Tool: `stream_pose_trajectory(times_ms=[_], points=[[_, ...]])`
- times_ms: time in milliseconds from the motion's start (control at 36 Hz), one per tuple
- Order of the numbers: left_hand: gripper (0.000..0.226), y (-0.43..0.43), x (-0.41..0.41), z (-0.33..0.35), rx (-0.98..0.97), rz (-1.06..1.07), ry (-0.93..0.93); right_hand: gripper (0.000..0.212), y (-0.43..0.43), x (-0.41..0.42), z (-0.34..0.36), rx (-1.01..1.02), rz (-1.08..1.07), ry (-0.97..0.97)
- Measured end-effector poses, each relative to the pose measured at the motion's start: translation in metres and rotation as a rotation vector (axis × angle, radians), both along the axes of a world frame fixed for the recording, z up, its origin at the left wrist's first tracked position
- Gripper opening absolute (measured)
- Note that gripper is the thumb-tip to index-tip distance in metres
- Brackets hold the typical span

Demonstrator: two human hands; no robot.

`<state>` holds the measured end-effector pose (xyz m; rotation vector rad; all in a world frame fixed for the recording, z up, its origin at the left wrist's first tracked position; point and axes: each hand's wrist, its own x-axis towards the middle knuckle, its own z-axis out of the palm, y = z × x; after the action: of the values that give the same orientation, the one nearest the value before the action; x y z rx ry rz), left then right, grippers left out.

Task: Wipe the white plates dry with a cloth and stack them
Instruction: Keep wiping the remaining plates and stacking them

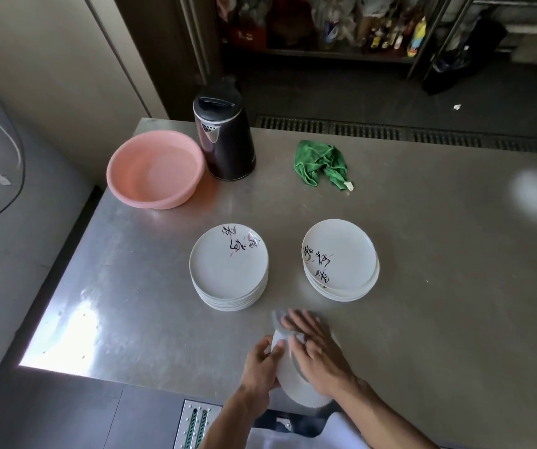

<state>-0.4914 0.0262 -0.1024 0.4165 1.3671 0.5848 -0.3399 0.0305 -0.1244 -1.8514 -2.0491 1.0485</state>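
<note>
A smooth round white plate (293, 380) is tilted at six o'clock over the steel worktop (422, 254) edge. The left hand (262, 367) grips its rim; the right hand (315, 348) presses a blurred pale cloth (281, 319) flat. Two glossy plate stacks (229, 267) lie beyond.

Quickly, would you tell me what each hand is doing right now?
Left hand: gripping the plate by its edge.
Right hand: flat, pressing a cloth on it.

At lower centre of the frame, a left hand (262, 367) is gripping a round white plate (296, 388) while a right hand (317, 350) is pressing a pale cloth (281, 319) against it, below two stacks of white plates (228, 270) on a steel table (438, 286).
</note>
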Motion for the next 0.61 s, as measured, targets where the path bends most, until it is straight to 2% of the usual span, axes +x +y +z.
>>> stream_pose_trajectory(times_ms=[83,194,333,444,556,611], points=[[0.017,0.002,-0.005,-0.002,-0.002,0.016,0.038,0.052,0.002,0.019,-0.001,-0.142,-0.278,0.012],[0.012,0.002,-0.008,-0.003,-0.007,0.081,-0.03,0.055,-0.008,0.02,0.0,-0.126,-0.202,-0.017],[0.028,0.007,-0.005,0.001,-0.106,0.063,-0.088,0.049,-0.011,0.008,0.011,-0.119,-0.307,0.19],[0.036,0.011,-0.008,0.003,-0.088,-0.061,-0.11,0.043,-0.01,-0.003,0.019,-0.003,-0.179,0.201],[0.023,0.003,-0.007,0.008,-0.043,-0.098,-0.131,0.044,-0.005,-0.01,0.02,0.138,0.04,0.136],[0.022,0.001,-0.009,0.007,-0.062,-0.081,-0.145,0.043,-0.001,-0.003,0.017,0.211,0.015,0.045]])
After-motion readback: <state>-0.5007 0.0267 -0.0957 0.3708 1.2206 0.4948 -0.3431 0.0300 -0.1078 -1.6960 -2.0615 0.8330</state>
